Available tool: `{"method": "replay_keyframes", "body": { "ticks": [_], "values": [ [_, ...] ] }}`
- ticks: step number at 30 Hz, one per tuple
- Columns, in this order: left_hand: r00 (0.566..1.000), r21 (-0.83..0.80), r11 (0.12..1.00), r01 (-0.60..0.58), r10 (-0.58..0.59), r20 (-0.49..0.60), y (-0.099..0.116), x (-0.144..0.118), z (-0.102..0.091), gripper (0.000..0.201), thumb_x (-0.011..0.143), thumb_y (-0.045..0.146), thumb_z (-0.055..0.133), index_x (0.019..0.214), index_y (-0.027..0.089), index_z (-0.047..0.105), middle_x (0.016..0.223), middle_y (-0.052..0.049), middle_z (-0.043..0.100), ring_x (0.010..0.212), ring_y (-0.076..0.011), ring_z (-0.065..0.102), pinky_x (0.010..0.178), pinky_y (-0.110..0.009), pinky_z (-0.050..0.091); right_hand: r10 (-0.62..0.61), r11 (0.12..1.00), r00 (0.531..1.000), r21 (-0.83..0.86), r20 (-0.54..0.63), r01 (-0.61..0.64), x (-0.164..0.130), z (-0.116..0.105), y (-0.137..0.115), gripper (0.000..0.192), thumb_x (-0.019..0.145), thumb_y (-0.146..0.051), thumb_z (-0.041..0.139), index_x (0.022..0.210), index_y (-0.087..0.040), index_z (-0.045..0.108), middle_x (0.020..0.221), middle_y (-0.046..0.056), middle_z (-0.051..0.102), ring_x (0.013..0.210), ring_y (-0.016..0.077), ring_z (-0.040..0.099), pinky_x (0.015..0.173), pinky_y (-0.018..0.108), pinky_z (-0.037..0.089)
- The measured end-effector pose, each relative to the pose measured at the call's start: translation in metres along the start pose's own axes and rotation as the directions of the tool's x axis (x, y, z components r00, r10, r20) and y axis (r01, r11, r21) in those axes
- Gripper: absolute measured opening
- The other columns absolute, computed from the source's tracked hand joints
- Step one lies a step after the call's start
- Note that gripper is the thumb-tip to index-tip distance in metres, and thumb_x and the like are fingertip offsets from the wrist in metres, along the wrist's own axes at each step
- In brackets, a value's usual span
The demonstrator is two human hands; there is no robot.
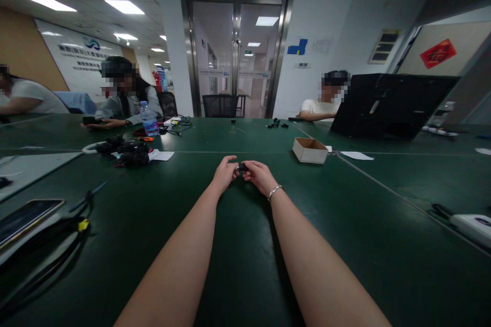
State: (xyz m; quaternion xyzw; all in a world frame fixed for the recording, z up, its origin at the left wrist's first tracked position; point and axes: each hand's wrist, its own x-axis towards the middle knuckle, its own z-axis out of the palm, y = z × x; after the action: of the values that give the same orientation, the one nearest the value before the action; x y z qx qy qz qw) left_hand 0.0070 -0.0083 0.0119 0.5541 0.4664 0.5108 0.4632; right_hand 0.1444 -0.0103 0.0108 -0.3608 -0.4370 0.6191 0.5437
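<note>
Just above the green table, both of my hands meet around a small black piece with a shiny end point(242, 167), too small to name surely. My right hand point(261, 176) pinches its black part between thumb and fingers; a silver bracelet point(274, 192) circles that wrist. At the shiny end, my left hand point(224, 173) has its thumb and fingertips closed, with the index finger reaching out over them. The fingers partly hide the piece. An open-topped cardboard box point(310, 153) stands beyond my right hand.
On the green table point(245, 265) lie a bundle of black cables point(130, 151), a phone point(28, 217) with cables at left, and a white device point(473, 227) at right. A water bottle point(149, 120), small black pieces point(276, 123) and a black monitor point(387, 104) stand farther back. Other people sit around.
</note>
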Motion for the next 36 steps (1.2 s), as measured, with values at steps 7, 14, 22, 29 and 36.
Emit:
{"method": "replay_keyframes", "body": {
  "ticks": [7,14,22,29,36],
  "values": [
    [0.999,0.051,0.999,0.008,-0.006,-0.039,-0.001,-0.001,-0.001,0.034,0.083,0.021,0.043,0.115,0.014,0.050,0.055,0.003,0.049,0.044,-0.0086,0.042,0.043,-0.017,0.031,-0.003,1.000,1.000,0.017,-0.006,0.003,0.000,0.000,0.000,0.003,0.080,-0.013,0.063,0.082,-0.011,0.065,0.066,0.005,0.062,0.051,0.0096,0.056,0.046,0.018,0.048],
    [1.000,0.078,0.997,0.001,0.000,-0.007,-0.002,-0.001,-0.001,0.034,0.081,0.019,0.042,0.112,0.016,0.053,0.059,0.002,0.050,0.047,-0.0090,0.043,0.044,-0.018,0.032,0.010,1.000,1.000,0.015,-0.014,-0.010,0.000,0.000,-0.001,0.005,0.077,-0.010,0.065,0.082,-0.012,0.065,0.066,0.004,0.062,0.050,0.0097,0.056,0.045,0.018,0.049],
    [1.000,0.034,0.999,0.006,-0.006,0.019,-0.006,0.002,-0.001,0.030,0.084,0.024,0.041,0.110,0.015,0.055,0.057,0.002,0.049,0.045,-0.0085,0.043,0.043,-0.017,0.031,0.015,1.000,0.999,0.011,-0.045,-0.014,-0.001,0.001,-0.001,0.009,0.079,-0.006,0.060,0.083,-0.013,0.064,0.068,0.004,0.063,0.054,0.0115,0.061,0.050,0.019,0.054],
    [1.000,0.070,0.998,-0.001,0.000,0.011,-0.008,0.003,-0.002,0.027,0.084,0.026,0.043,0.106,0.016,0.056,0.057,0.003,0.048,0.043,-0.0081,0.041,0.041,-0.017,0.030,0.026,1.000,0.998,0.005,-0.056,-0.026,-0.004,0.003,-0.005,0.015,0.080,-0.001,0.052,0.084,-0.012,0.061,0.068,0.004,0.064,0.055,0.0125,0.063,0.052,0.021,0.055],
    [1.000,0.104,0.995,-0.006,0.007,-0.005,-0.010,0.004,-0.002,0.028,0.082,0.026,0.044,0.104,0.017,0.058,0.059,0.002,0.050,0.045,-0.0091,0.042,0.041,-0.018,0.031,0.015,1.000,0.999,0.015,-0.036,-0.014,-0.002,0.002,-0.003,0.014,0.077,-0.001,0.058,0.082,-0.013,0.061,0.069,0.004,0.063,0.057,0.0133,0.063,0.054,0.022,0.056]
  ]
}}
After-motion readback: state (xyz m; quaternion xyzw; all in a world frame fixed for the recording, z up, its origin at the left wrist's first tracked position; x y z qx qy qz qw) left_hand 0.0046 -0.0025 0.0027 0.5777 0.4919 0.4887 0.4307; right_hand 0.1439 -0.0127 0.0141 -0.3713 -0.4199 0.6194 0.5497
